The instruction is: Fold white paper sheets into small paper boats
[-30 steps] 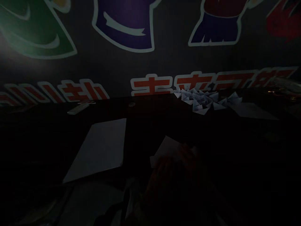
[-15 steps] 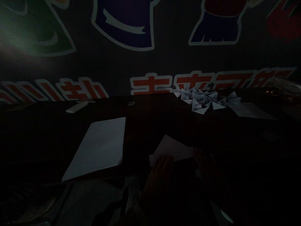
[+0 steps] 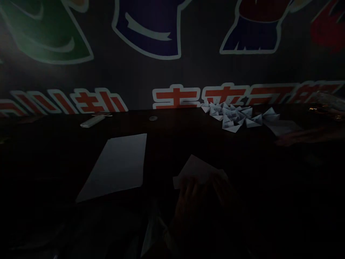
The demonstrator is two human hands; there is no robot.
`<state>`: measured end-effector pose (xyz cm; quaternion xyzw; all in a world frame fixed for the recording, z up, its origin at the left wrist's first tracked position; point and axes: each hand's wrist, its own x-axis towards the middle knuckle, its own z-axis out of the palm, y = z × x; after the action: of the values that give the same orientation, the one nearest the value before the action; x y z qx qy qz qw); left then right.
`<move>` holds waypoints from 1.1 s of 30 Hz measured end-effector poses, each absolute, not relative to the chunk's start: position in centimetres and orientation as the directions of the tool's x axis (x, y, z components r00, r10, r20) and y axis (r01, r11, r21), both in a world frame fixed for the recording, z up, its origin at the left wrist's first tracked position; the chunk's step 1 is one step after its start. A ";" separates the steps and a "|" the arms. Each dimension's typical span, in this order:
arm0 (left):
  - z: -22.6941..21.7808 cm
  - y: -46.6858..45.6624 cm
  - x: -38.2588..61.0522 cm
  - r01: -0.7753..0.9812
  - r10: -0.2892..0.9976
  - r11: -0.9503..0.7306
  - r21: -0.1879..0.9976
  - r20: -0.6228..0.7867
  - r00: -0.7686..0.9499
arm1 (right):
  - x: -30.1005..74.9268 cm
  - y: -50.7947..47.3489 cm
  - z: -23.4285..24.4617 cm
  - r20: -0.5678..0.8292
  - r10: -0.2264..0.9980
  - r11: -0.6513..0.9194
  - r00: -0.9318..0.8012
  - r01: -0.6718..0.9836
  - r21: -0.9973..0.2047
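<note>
The scene is very dark. A small folded white paper (image 3: pixel 196 169) lies on the dark table (image 3: pixel 172 144) in front of me. My left hand (image 3: pixel 188 198) rests on the paper's near left part with its fingers stretched flat. My right hand (image 3: pixel 223 189) lies on the paper's near right edge; its fingers are too dim to make out. A flat white sheet (image 3: pixel 115 165) lies to the left of my hands.
A heap of several folded paper shapes (image 3: pixel 234 117) sits at the far right of the table, beside another sheet (image 3: pixel 283 126). Another person's hand (image 3: pixel 302 138) reaches in from the right. A white remote-like bar (image 3: pixel 92 121) lies far left. A painted wall stands behind.
My right hand has moved left, closer to my left hand on the paper. Another person's hand has come in at the right, by the far sheet.
</note>
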<state>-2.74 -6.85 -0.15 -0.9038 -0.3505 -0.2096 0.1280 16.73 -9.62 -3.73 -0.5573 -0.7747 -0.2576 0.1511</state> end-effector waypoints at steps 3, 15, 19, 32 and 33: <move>-0.3 -7.0 -3.0 0.716 0.592 -0.692 -0.090 0.496 0.635 | 16.7 -9.7 -3.8 0.532 0.779 0.250 -0.330 0.943 0.218; -1.0 -7.0 -10.8 0.780 0.576 -0.613 -0.123 0.607 0.548 | 17.0 -9.8 -3.3 0.467 0.826 0.304 -0.316 0.947 0.102; 0.2 -7.3 -11.8 0.788 0.555 -0.604 -0.121 0.645 0.525 | 16.8 -9.6 -3.0 0.502 0.812 0.298 -0.298 0.951 0.082; -0.8 -5.3 -8.2 0.541 0.496 -0.836 0.094 0.550 0.671 | 19.7 -10.7 -4.5 0.526 0.747 0.398 -0.408 0.907 0.137; -0.8 -5.3 -8.3 0.543 0.523 -0.826 0.147 0.559 0.644 | 19.9 -10.7 -4.0 0.522 0.738 0.426 -0.428 0.895 0.131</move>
<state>-8.30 -5.32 -0.78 -0.9064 -0.2940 -0.3027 0.0171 19.94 -10.65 -4.01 -0.4973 -0.8210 -0.1995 0.1972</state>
